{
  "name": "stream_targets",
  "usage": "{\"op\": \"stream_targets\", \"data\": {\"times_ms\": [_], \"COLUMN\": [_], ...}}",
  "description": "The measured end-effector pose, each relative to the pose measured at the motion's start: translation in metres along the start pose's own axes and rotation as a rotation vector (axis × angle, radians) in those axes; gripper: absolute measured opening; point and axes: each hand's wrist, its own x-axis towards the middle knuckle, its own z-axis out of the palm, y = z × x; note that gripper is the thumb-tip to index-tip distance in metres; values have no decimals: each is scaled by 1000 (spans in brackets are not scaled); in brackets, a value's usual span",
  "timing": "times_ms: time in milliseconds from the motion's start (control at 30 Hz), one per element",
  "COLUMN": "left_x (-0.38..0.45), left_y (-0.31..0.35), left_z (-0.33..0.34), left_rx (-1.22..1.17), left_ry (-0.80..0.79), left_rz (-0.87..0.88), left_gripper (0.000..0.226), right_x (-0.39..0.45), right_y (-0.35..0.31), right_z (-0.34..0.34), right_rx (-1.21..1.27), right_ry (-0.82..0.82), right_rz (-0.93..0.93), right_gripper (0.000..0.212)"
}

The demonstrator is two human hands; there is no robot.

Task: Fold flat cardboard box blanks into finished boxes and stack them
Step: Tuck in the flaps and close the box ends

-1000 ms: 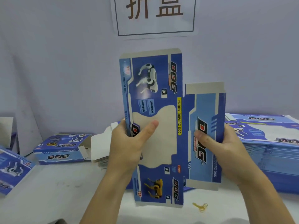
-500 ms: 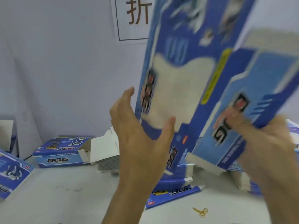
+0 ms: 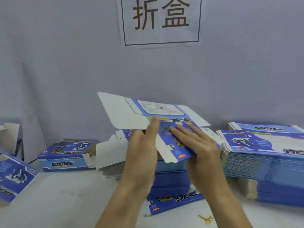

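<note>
Tipped down from upright, carton (image 3: pixel 148 111) is lying near level, w/ left hand (image 3: pixel 141 150) pinching its near edge, thumb atop, & right hand (image 3: pixel 199 145) pressing straight fingers on it.

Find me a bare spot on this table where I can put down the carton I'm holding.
Widest bare table is front left, bordered by the skewed carton, the folded box and your left forearm. A smaller strip lies front right, between your right forearm and the right stack. Centre, below the flat carton, and back are crowded with stacks.
</note>
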Motion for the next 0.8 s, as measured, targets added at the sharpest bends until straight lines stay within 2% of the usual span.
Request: {"op": "stream_targets", "data": {"times_ms": [67, 100, 167, 200, 267, 367, 467, 567, 667, 733, 800], "left_x": [6, 7, 6, 6, 5, 1, -2, -2, -7, -11, -14], "left_y": [-7, -9, -11, -12, -12, -9, -9, -7, -2, 1, 3], "left_z": [-2, -5, -10, -12, -13, -11, -14, -17, -9, -1, 4], "left_rx": [-120, -119, -33, 11, 14, -101, -202, -183, 107, 341, 425], "left_ry": [126, 170, 235, 218, 36, -240, -364, -288, -163, -59, 81], "left_rz": [-77, -84, -41, 3, 118, 169, 168, 129, 224, 303, 313], "left_gripper": [18, 15, 26, 34, 34, 25, 23, 24, 17, 27, 44], "right_x": [2, 2, 5, 8, 12, 15, 17, 18, 17, 15, 15], "right_y": [-1, -1, -5, -11, -19, -26, -32, -32, -35, -41, -48], "right_z": [-7, -13, -30, -37, -44, -40, -38, -40, -41, -37, -33], "right_rx": [82, 141, 306, 388, 454, 368, 342, 380, 435, 411, 347], "right_ry": [-282, -420, -557, -542, -427, -323, -283, -243, -218, -169, -86], "right_rz": [74, 107, 203, 257, 299, 241, 221, 245, 230, 204, 160], "right_gripper": [98, 99, 94, 89, 81, 104, 118, 116, 98, 94, 93]}}
